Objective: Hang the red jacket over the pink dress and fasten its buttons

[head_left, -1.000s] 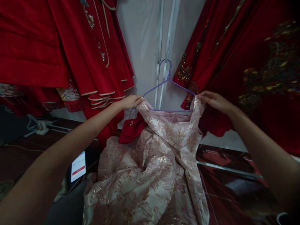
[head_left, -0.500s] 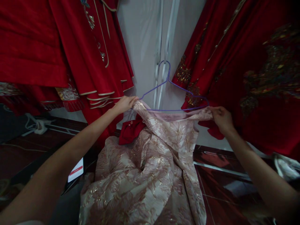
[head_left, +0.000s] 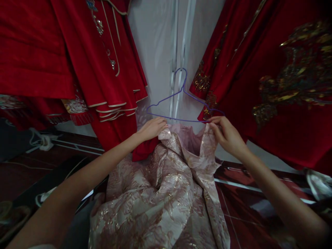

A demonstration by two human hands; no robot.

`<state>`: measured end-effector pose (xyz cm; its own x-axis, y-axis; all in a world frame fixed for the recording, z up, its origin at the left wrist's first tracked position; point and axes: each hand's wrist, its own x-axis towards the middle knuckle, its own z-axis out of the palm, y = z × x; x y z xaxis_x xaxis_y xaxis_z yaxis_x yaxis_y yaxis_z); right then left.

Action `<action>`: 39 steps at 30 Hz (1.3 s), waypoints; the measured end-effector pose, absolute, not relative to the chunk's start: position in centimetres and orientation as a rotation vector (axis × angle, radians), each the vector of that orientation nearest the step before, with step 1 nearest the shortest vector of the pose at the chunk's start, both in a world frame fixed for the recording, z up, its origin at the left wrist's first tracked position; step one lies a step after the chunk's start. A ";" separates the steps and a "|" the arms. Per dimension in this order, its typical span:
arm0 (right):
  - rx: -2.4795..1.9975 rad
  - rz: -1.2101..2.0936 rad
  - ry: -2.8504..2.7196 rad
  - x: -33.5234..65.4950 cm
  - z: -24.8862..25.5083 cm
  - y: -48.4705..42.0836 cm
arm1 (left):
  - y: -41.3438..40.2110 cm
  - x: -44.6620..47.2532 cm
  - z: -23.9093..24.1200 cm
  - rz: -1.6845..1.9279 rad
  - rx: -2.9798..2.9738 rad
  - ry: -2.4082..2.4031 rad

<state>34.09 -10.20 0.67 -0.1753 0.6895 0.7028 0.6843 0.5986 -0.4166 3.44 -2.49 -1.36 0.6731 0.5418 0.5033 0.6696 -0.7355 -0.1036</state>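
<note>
A pale pink brocade dress [head_left: 166, 186] with a gold floral pattern droops in front of me. My left hand [head_left: 153, 128] is closed on its left shoulder strap, just under the lower bar of a purple wire hanger [head_left: 181, 120]. My right hand [head_left: 228, 135] pinches the right strap close to the same bar; whether its fingers also touch the wire I cannot tell. Both ends of the hanger show bare, and its hook is up on a metal bracket [head_left: 181, 69]. A red piece of cloth [head_left: 144, 150] lies partly behind the dress, below my left wrist.
Red garments with pale piping [head_left: 111, 79] hang at the left. More red clothing with gold embroidery [head_left: 298, 72] hangs at the right. Behind the hanger is a pale wall [head_left: 153, 41]. A white metal rail [head_left: 238, 185] runs low above the dark red tiled floor [head_left: 243, 221].
Both hands have moved inward and slightly down with the straps. The straps have come away from the hanger's ends, now bare, and the neckline has bunched together.
</note>
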 end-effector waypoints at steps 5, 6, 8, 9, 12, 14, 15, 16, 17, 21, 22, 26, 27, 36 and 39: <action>-1.005 -0.090 -1.822 35.5 2.1 -6.6 | -0.2 9.1 -2.0 -0.761 -2.715 -0.818; -1.017 -0.088 -1.786 36.6 1.9 -5.7 | 0.0 9.6 -2.7 -0.723 -2.738 -0.834; -1.108 -0.067 -1.651 39.3 1.1 -4.0 | 0.1 10.2 -4.2 -0.693 -2.740 -0.874; -1.168 -0.076 -1.596 40.8 0.6 -3.4 | 0.0 10.3 -4.8 -0.709 -2.725 -0.893; -1.247 -0.183 -1.445 44.8 -1.0 -2.5 | -0.6 9.9 -5.6 -0.800 -2.702 -0.907; -1.304 -0.274 -1.400 46.6 -1.7 -2.5 | -0.8 9.6 -5.4 -0.835 -2.723 -0.885; -1.331 -0.312 -1.391 47.2 -1.9 -2.5 | -0.9 9.4 -5.2 -0.847 -2.736 -0.873; -1.355 -0.342 -1.385 47.5 -2.0 -2.5 | -0.9 9.3 -5.0 -0.858 -2.746 -0.863; -1.372 -0.360 -1.381 47.7 -2.1 -2.5 | -0.9 9.2 -4.8 -0.870 -2.753 -0.855; -1.377 -0.376 -1.360 47.3 -1.9 -2.3 | -1.2 9.0 -4.6 -0.908 -2.773 -0.840; -1.369 -0.375 -1.357 47.0 -1.8 -2.3 | -1.3 9.0 -4.6 -0.910 -2.778 -0.841; -1.360 -0.399 -1.392 44.9 -0.9 -2.7 | -1.5 9.2 -4.7 -0.913 -2.801 -0.847; -1.366 -0.430 -1.413 44.2 -0.4 -2.9 | -1.6 9.4 -4.7 -0.916 -2.810 -0.843; -1.228 -0.481 -1.567 36.2 4.2 -1.0 | -2.0 12.4 -4.0 -1.096 -3.008 -0.853; -1.287 -0.394 -1.585 35.1 3.7 -0.3 | -1.9 12.3 -4.1 -1.151 -3.069 -0.913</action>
